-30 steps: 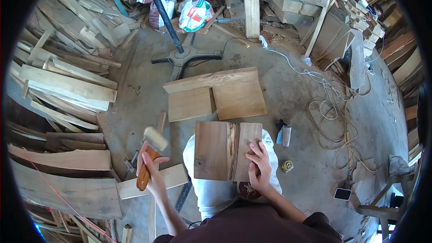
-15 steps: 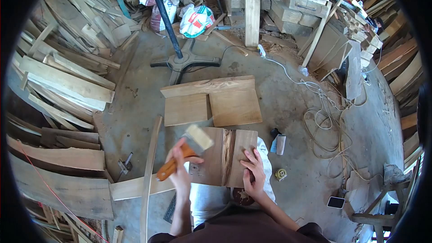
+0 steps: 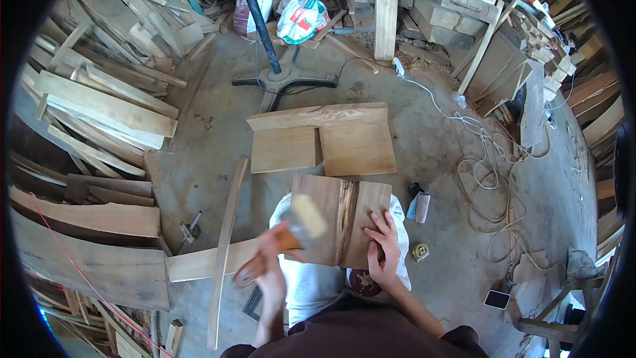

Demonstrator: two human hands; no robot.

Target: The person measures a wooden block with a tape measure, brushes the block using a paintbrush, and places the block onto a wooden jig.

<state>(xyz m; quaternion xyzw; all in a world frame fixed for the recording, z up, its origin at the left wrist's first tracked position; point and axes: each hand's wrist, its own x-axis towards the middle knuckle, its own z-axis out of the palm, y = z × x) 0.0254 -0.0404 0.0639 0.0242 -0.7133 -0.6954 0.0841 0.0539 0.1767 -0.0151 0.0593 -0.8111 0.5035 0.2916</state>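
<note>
My left hand (image 3: 270,266) is closed around the wooden handle of a wide paintbrush (image 3: 306,219) with a metal band and pale bristles. The brush is smeared by motion and hangs over the left part of a brown wooden board (image 3: 320,207) on my lap. A rough, dark-edged groove (image 3: 346,215) runs down the board, with pale streaks in it. My right hand (image 3: 384,248) lies on the board's right part, fingers spread and touching the wood. Whether the brush touches the board I cannot tell.
Two flat boards (image 3: 358,149) and a longer plank (image 3: 318,116) lie ahead on the floor. A tape measure (image 3: 420,252), a phone (image 3: 497,299) and coiled cable (image 3: 487,172) are to the right. A narrow strip (image 3: 228,245) lies left. A metal stand (image 3: 283,79) is farther off.
My left hand has shifted slightly right and down with the brush, whose bristles sit farther right. My right hand stays on the board. The whole view has shifted a little.
</note>
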